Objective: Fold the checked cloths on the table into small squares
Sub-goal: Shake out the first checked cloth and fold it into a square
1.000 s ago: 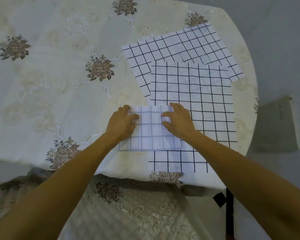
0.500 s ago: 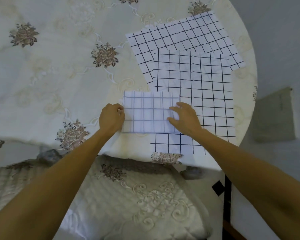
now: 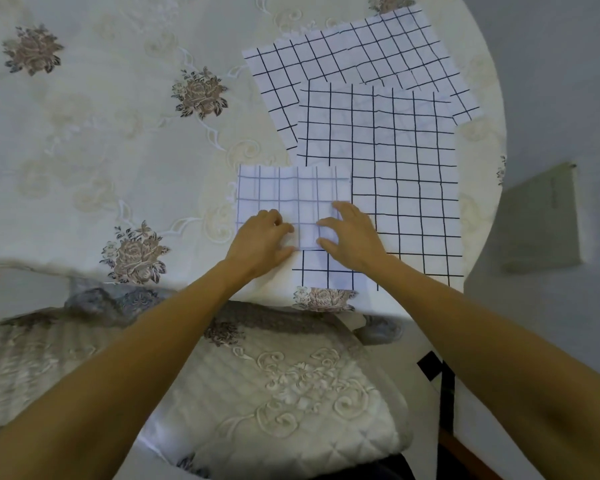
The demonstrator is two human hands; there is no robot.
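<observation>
Small folded cloth [image 3: 293, 202], pale checks, lies by the near edge of the tabletop [image 3: 84, 161], right of centre, its right part overlapping the near-left corner of an open checked cloth [image 3: 406, 174]. Left hand [image 3: 262, 242] is on its near-left corner, fingers curled, thumb at the near edge, pinching the fabric. Right hand [image 3: 355, 237] rests at the near-right corner, fingers fairly straight & spread, flat on top. A 2nd open cloth [image 3: 361, 53] lies skewed twd the far-right edge, partly under the 1st. Floral tablecloth [image 3: 198, 91] covers it all; quilted cushion [image 3: 291, 393] sits below the near edge.
</observation>
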